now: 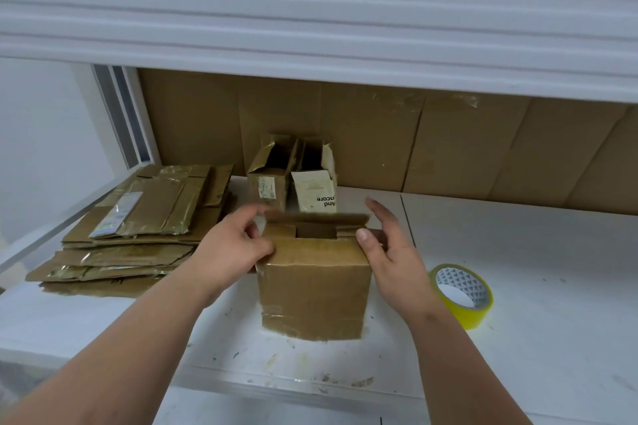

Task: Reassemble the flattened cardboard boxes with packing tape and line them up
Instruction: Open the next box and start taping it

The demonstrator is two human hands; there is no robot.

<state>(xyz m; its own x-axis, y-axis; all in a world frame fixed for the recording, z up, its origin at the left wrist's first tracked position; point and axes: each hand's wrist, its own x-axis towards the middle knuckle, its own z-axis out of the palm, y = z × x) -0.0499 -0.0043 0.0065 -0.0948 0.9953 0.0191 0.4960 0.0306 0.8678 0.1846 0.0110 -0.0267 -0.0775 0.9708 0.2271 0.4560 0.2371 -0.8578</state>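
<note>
Cardboard box [312, 293] stands upright on the white shelf [518, 286], near the middle and close to the near edge, and I have a hand on each side of its top. Its top flaps are partly folded inward, with a dark opening showing between them and the far flap standing up a little.

My left hand [238, 248] is at the box's upper left corner, fingers curled round the left flap and edge, gripping it. My right hand [397, 252] is at the upper right corner with the thumb lying on the top edge; the other fingers are straight and spread, reaching past the far right side, not closed on anything.

Just right of the box, apart from it, a roll of yellow tape [462, 295] rests on the shelf.

At the far side, against a brown cardboard backing [448, 141], two smaller boxes stand side by side and touching: a brown one [267, 176] on the left and one with a pale printed panel [316, 179] on the right, both with open tops.

On the left of the shelf lies a stack of flattened boxes [138, 228], shiny with old tape. A white beam [310, 21] crosses above.
</note>
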